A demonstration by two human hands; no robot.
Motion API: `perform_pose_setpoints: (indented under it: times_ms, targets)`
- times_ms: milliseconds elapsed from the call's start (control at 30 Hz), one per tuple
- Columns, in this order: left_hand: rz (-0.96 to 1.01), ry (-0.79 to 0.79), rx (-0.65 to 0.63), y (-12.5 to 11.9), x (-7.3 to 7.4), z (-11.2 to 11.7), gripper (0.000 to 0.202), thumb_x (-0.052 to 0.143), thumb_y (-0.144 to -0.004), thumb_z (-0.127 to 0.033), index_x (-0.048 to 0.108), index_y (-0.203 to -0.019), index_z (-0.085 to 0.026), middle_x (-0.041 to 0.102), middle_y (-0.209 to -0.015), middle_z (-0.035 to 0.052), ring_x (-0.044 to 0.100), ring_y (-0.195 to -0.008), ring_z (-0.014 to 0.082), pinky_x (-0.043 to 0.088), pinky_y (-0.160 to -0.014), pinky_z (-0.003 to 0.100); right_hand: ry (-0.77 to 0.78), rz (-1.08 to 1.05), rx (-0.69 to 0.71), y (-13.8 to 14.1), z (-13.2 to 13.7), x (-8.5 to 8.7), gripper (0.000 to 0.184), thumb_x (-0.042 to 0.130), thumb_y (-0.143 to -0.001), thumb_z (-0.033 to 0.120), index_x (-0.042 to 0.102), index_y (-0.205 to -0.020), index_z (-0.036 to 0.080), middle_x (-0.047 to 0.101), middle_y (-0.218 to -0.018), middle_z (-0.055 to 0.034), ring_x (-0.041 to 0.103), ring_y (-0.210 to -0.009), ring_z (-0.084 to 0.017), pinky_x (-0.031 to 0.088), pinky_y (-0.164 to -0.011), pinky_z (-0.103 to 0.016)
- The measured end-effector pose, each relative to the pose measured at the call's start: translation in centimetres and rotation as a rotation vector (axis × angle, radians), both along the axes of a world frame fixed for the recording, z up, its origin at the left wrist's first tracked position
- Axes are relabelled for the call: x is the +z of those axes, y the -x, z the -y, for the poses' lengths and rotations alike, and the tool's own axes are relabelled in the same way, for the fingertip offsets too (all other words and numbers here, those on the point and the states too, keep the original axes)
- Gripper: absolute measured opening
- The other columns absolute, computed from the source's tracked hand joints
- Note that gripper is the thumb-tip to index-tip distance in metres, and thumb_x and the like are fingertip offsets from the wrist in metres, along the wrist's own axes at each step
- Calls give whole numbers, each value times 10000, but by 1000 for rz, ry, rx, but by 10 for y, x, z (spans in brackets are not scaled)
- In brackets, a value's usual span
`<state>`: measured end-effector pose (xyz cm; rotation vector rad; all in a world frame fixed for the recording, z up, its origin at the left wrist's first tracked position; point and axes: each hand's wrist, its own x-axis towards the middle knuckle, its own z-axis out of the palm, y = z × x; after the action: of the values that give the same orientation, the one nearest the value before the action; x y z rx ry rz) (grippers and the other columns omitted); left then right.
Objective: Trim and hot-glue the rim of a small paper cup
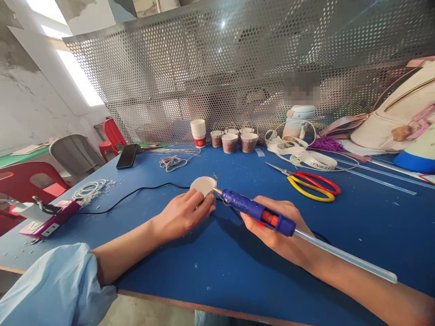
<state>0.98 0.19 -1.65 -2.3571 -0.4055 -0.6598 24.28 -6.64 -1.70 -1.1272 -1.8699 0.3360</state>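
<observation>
1. Your left hand [185, 213] is curled, not spread. Its fingers close around a small paper cup [203, 184] and pin it against the blue desk [210, 262].
2. Your right hand [278, 231] is wrapped shut around the body of a glue gun [256, 210]. The metal tip sits right at the cup's edge (whether it actually touches, you cannot tell).
3. The cup lies near the middle of the desk, just ahead of your left fingertips. Its pale, matte, round end faces up.
4. The gun is glossy blue plastic with a red-orange patch. A long, clear, rod-shaped glue stick [346, 259] pokes out of its back, over your right forearm.
5. Both forearms lie low over the desk and angle inward toward the cup. The left sleeve is pushed up to the elbow.
6. Red and yellow scissors [312, 183] lie well apart, behind the gun.
</observation>
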Motion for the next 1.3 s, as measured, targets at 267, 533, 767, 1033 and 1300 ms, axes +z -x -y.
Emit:
perform_pose_setpoints:
  times_ms: [267,533,767,1033,1300]
  targets:
    - [12,78,12,-1,1,3,287,446,-971,-359,577,-1020,-108,539,-717,38,549,-619,156,517,-535,274,13,3,-14,0,-1,0,173,561,-823,239,531,-657,203,454,-537,57,351,-489,-88,364,-517,-225]
    - [28,95,0,-2,1,5,338,427,-973,-395,602,-976,-107,533,-713,43,540,-621,159,500,-525,270,7,16,-13,0,-1,1,171,570,-819,223,523,-655,202,437,-542,65,337,-490,-85,362,-514,-216]
    - [32,152,-7,0,0,5,322,427,-968,-395,598,-1011,-126,520,-749,44,536,-648,160,498,-544,268,6,21,-13,-1,-1,1,176,564,-824,231,509,-659,207,439,-546,62,341,-492,-89,361,-519,-218]
    - [36,151,-27,0,1,5,343,444,-964,-401,620,-1018,-111,500,-741,43,521,-641,158,505,-550,271,24,-1,-6,-1,0,2,173,562,-817,226,502,-656,207,443,-539,60,340,-490,-87,356,-504,-220]
    - [6,220,-2,3,-3,6,363,487,-935,-442,664,-1012,-135,550,-872,107,571,-752,193,561,-599,316,32,-8,-10,-1,0,2,173,550,-818,240,526,-649,209,486,-536,52,377,-480,-88,367,-517,-228]
